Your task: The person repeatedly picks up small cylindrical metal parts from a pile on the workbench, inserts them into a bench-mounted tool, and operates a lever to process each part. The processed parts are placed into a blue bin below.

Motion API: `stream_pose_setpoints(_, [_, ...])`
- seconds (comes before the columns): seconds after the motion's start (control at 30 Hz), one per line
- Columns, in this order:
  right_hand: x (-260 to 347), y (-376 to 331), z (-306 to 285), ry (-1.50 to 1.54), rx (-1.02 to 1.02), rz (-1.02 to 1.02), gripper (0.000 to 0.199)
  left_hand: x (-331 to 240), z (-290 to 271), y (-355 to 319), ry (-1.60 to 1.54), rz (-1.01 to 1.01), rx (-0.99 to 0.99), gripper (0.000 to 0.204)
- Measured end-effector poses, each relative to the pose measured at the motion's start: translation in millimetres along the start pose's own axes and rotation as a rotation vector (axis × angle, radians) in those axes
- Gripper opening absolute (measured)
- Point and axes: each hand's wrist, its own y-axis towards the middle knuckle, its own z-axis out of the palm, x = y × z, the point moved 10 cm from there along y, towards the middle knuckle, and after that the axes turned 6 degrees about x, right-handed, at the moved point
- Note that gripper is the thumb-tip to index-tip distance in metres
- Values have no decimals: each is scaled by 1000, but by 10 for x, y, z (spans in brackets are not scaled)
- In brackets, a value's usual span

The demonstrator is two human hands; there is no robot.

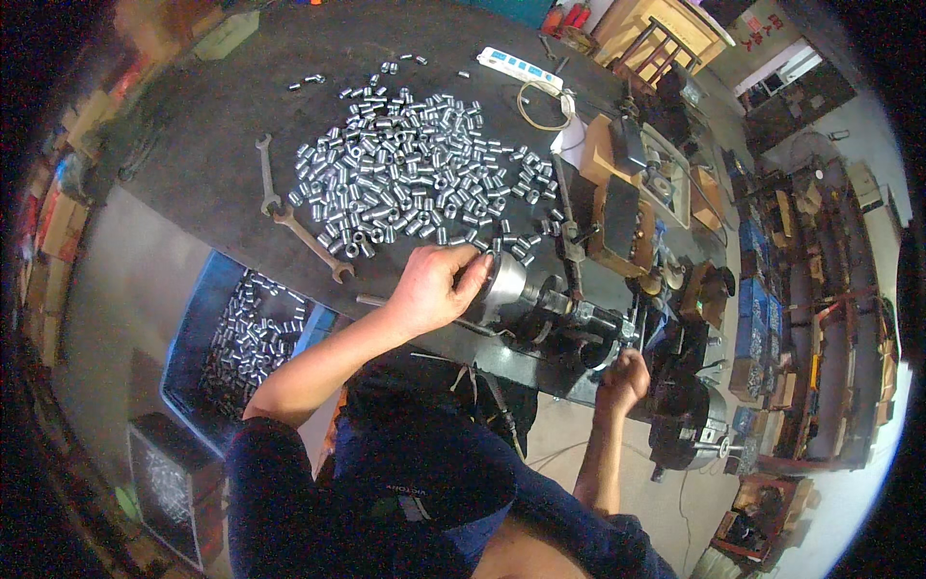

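A small bench lathe (545, 299) stands at the table's front edge. My left hand (439, 288) is at the left end of its round metal chuck (504, 280). The thumb and fingers of that hand are pinched together; what lies between them is too small to make out. To the right, my right hand (625, 379) is closed in a fist around a handle at the lathe's right end, mostly hidden by the fingers. Just beyond my left hand spreads a large pile of short shiny metal sleeves (405, 164) on the dark tabletop (212, 125).
Two wrenches (267, 174) lie left of the pile. A blue bin (185, 357) of metal sleeves stands below the table's left edge. Behind the pile is a white power strip (521, 68). Cardboard boxes (617, 227) crowd the right side, near an electric motor (690, 420).
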Motion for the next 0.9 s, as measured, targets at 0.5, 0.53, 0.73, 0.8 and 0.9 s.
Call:
stream_pose_setpoints(0.5, [1013,-77,455,89,205,-330,29,42,-117,-13,48,-25,14,27])
stream_pose_setpoints(0.53, [927,-154,410,43,225,-307,31,84,-132,-20,62,-57,21,27])
stream_pose_setpoints(0.73, [-289,293,-168,79,-101,52,20,564,-554,-334,137,-247,-79,30])
stream_pose_setpoints(0.8, [-91,852,-172,-402,16,-344,17,777,-774,-541,202,-338,-109,29])
stream_pose_setpoints(0.9, [481,831,489,-324,53,-341,18,1078,-1201,-1108,392,-470,-190,28])
